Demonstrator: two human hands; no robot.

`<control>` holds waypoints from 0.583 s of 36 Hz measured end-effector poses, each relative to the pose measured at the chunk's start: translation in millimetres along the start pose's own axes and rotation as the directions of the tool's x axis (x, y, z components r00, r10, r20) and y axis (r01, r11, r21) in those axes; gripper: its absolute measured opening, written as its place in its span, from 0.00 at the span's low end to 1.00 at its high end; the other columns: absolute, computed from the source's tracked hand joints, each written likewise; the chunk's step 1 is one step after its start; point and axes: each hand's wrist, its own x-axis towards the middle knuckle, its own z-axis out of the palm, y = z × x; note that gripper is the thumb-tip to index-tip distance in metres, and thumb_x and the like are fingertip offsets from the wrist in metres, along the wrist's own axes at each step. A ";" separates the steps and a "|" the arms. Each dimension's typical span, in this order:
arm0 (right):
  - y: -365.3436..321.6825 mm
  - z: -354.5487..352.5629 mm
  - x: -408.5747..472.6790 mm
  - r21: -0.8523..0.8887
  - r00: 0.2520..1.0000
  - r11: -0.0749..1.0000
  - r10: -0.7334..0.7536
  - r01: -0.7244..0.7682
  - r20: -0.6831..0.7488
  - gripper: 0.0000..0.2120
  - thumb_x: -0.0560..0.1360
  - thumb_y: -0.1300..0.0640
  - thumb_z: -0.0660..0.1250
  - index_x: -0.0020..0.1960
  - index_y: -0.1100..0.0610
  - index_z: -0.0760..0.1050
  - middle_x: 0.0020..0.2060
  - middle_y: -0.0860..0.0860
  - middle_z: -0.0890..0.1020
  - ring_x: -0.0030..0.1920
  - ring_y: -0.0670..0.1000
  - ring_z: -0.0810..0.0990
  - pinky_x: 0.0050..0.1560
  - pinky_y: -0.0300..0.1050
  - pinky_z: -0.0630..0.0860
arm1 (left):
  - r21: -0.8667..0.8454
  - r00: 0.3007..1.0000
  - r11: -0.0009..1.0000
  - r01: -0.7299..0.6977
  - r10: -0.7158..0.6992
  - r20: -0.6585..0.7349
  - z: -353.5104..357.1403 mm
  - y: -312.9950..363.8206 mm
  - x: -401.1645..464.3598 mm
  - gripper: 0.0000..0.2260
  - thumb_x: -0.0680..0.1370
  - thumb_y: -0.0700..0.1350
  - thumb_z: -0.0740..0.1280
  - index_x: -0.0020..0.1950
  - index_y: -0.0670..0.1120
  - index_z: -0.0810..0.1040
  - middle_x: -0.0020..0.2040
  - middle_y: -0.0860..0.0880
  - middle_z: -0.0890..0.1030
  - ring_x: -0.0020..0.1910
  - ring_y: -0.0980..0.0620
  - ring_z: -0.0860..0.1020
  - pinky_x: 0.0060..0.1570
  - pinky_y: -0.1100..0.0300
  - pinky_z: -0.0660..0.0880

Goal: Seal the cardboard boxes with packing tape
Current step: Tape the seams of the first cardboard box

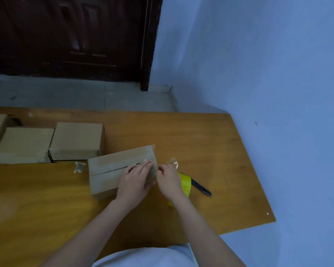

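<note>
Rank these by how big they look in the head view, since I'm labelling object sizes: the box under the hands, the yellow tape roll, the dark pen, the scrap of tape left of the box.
1. Box under the hands
2. Yellow tape roll, partly hidden by the right wrist
3. Dark pen
4. Scrap of tape

Pen and scrap look close; that order is unsure.

Brown cardboard box (112, 166), yellow tape roll (185, 183), orange wood-grain table (201, 135), blk pen (201, 187).

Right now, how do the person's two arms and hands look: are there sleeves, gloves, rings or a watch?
Both forearms are bare up to the bottom edge of the picture, with no sleeves showing. The left hand and the right hand wear no gloves. No ring, watch or bracelet shows. A white garment covers the body below.
</note>
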 end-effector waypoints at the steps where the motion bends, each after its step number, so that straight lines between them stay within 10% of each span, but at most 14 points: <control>1: -1.7 -0.6 1.5 0.003 1.000 1.000 0.009 -0.010 0.022 0.17 0.79 0.57 0.54 0.63 0.57 0.74 0.60 0.55 0.75 0.63 0.55 0.70 0.64 0.53 0.66 | -0.010 1.000 1.000 0.006 -0.006 0.004 -0.9 0.1 0.5 0.27 0.64 0.51 0.79 0.62 0.47 0.79 0.59 0.51 0.81 0.56 0.53 0.80 0.57 0.56 0.74; 11: 8.3 -24.4 43.9 0.073 0.951 0.997 -0.061 0.040 0.303 0.19 0.82 0.57 0.49 0.70 0.56 0.69 0.69 0.54 0.68 0.70 0.53 0.64 0.71 0.49 0.59 | -0.065 1.000 0.998 -0.006 0.005 -0.010 1.1 -5.6 -2.5 0.21 0.67 0.52 0.77 0.58 0.51 0.80 0.60 0.55 0.80 0.59 0.55 0.78 0.60 0.58 0.69; 16: -3.9 -36.3 73.4 -0.149 0.985 0.975 -0.155 0.166 0.079 0.21 0.78 0.57 0.61 0.71 0.55 0.66 0.66 0.52 0.69 0.68 0.54 0.67 0.66 0.54 0.66 | -0.067 1.000 0.998 -0.010 0.008 -0.023 0.8 -5.2 -2.5 0.20 0.67 0.52 0.78 0.58 0.51 0.80 0.60 0.55 0.80 0.59 0.56 0.78 0.58 0.56 0.73; 21: -24.3 -41.6 95.9 -0.437 0.933 0.827 -0.278 0.354 0.230 0.26 0.76 0.53 0.65 0.72 0.49 0.64 0.70 0.50 0.66 0.69 0.55 0.63 0.64 0.53 0.62 | -0.069 1.000 0.997 -0.018 0.017 -0.017 1.0 -6.3 -3.5 0.20 0.67 0.52 0.77 0.58 0.52 0.80 0.60 0.56 0.79 0.59 0.57 0.77 0.58 0.58 0.73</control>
